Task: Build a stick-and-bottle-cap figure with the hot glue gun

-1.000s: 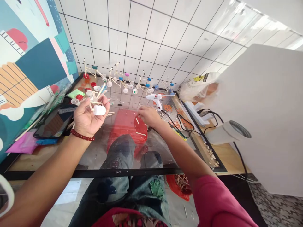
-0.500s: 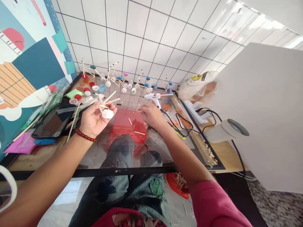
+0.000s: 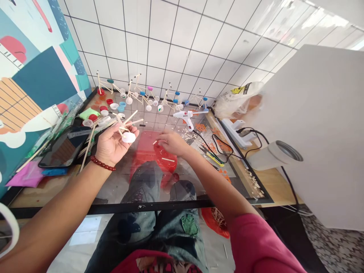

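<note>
Left hand (image 3: 112, 142), centre-left, half-closed around stick-and-cap model (image 3: 127, 129): light, fragile; grip the cap. Right hand (image 3: 170, 143) pinches a short stick (image 3: 155, 142).

My left hand (image 3: 112, 142) holds a stick model (image 3: 127, 129) above the glass table (image 3: 182, 182); my right hand (image 3: 170, 142) lies to its right on the glass. Behind them stands a glue gun (image 3: 186, 115), with a row of models (image 3: 150, 96) along the wall. A phone (image 3: 61, 148) lies left, a power strip (image 3: 237, 132) right.
</note>
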### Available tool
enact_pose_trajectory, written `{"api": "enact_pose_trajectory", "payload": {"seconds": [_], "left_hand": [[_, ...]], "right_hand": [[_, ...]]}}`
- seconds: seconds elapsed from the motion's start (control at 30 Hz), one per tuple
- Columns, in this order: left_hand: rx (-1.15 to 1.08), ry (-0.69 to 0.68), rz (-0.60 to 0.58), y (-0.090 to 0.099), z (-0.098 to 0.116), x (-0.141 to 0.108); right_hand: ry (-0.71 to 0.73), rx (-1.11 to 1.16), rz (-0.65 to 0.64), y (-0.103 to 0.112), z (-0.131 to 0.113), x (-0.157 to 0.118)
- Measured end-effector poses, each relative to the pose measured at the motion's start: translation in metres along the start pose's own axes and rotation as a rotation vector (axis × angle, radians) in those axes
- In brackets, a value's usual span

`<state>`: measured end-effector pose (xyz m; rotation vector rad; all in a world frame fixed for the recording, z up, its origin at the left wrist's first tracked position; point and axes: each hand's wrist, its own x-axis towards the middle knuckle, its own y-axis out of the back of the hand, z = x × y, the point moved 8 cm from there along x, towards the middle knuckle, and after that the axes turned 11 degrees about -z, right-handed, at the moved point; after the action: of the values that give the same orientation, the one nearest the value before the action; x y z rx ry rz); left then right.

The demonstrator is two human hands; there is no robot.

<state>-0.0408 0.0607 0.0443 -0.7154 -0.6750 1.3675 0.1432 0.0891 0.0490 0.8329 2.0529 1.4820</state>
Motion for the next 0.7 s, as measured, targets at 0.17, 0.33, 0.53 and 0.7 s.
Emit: {"api": "enact_pose_trajectory", "payload": {"seconds": [0.17,0.33,0.53,0.7], "left_hand": [[-0.023,0.002,-0.015,0.003,-0.005,0.002],[-0.019,-0.006,-0.038,0.001,-0.007,0.004],[-0.020,-0.001,-0.053,0.003,-0.007,0.006],[-0.023,0.000,-0.058,0.004,-0.008,0.007]], "right_hand": [[0.101,-0.224,-0.191,-0.004,-0.003,-0.044],[-0.089,-0.299,-0.087,0.017,0.011,-0.061],[-0.015,-0.333,-0.213,-0.012,-0.019,-0.030],[-0.115,-0.376,-0.173,-0.021,-0.036,-0.016]]}}
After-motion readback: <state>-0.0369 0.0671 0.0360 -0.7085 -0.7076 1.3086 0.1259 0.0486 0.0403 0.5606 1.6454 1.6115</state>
